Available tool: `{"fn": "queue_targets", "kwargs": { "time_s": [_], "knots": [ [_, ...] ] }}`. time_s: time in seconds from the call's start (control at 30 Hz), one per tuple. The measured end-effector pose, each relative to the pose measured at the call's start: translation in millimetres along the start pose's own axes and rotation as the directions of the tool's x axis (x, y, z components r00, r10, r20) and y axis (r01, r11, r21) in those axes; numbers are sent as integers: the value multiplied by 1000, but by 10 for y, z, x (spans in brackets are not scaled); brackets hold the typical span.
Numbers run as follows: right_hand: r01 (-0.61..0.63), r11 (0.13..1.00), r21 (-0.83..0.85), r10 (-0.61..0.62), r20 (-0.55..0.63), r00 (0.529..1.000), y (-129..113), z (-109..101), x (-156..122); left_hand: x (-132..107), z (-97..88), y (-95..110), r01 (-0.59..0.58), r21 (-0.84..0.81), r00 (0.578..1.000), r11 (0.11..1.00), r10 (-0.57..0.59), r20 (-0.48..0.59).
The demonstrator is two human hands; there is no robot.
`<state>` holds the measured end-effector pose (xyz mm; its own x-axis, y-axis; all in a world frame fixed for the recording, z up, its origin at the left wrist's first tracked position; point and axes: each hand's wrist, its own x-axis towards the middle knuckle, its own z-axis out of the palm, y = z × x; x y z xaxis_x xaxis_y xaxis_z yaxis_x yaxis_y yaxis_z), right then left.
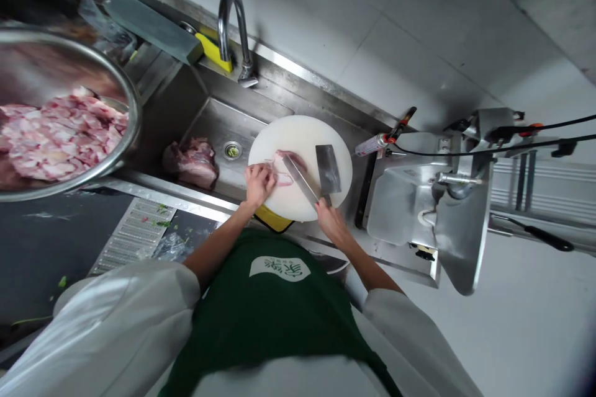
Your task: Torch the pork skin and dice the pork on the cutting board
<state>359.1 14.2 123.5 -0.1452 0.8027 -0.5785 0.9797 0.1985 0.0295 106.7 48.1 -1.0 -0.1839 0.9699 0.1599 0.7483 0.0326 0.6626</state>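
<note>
A round white cutting board (302,136) rests over the right part of a steel sink (205,118). A piece of raw pink meat (286,164) lies on it. My left hand (258,183) presses down on the meat's near end, fingers curled. My right hand (328,218) grips the handle of a long knife (300,178) whose blade lies against the meat. A cleaver (328,169) rests flat on the board just right of the knife.
A large steel bowl (123,149) of cut meat pieces sits at the left. Another lump of raw meat (190,161) lies in the sink near the drain. A tap (235,31) rises behind. A steel slicing machine (447,205) stands at the right.
</note>
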Motion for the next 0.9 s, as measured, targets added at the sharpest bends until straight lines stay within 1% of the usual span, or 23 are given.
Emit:
{"fn": "queue_targets", "kwargs": {
  "time_s": [0.1, 0.2, 0.27, 0.4, 0.47, 0.5, 0.53, 0.6, 0.7, 0.77, 0.8, 0.83, 0.87, 0.9],
  "knots": [
    [64, 997, -43, -65, -12, 998, -135, -63, 260, -83, 83, 16, -69, -25, 996, 997, 70, 59],
    [121, 990, -79, -124, -40, 991, -313, -162, 550, -83, 131, 1, -103, -47, 989, 994, 107, 106],
    [173, 982, -76, -179, -80, 981, -508, -285, 790, -68, 134, -13, -119, -61, 984, 991, 126, 127],
    [280, 960, -15, -279, -162, 947, -1007, -609, 1345, -91, 108, -25, -132, -91, 981, 987, 143, 128],
    [322, 947, 9, -315, -178, 932, -1170, -741, 1569, -145, 94, -27, -139, -110, 981, 984, 152, 124],
    [333, 943, 19, -325, -180, 929, -1207, -786, 1648, -181, 89, -30, -142, -116, 980, 983, 156, 123],
    [333, 942, 29, -323, -180, 929, -1212, -814, 1702, -221, 85, -34, -143, -120, 980, 982, 158, 124],
    [301, 952, 56, -287, -177, 941, -1136, -821, 1739, -304, 79, -45, -137, -117, 981, 984, 151, 122],
    [235, 963, 130, -213, -167, 963, -877, -753, 1670, -394, 42, -53, -108, -116, 985, 987, 123, 124],
    [210, 949, 237, -163, -204, 965, -663, -684, 1560, -405, -32, -36, -63, -138, 991, 988, 79, 110],
    [205, 922, 328, -130, -237, 963, -559, -647, 1485, -389, -87, -15, -24, -159, 997, 987, 36, 75],
    [199, 873, 445, -84, -266, 960, -462, -609, 1395, -358, -155, 17, 26, -189, 1000, 982, -23, 14],
    [193, 791, 581, -30, -277, 960, -376, -573, 1291, -310, -231, 64, 82, -231, 993, 969, -100, -67],
    [187, 673, 715, 17, -268, 963, -305, -541, 1174, -247, -311, 129, 136, -289, 971, 948, -186, -152]
  ]
}}
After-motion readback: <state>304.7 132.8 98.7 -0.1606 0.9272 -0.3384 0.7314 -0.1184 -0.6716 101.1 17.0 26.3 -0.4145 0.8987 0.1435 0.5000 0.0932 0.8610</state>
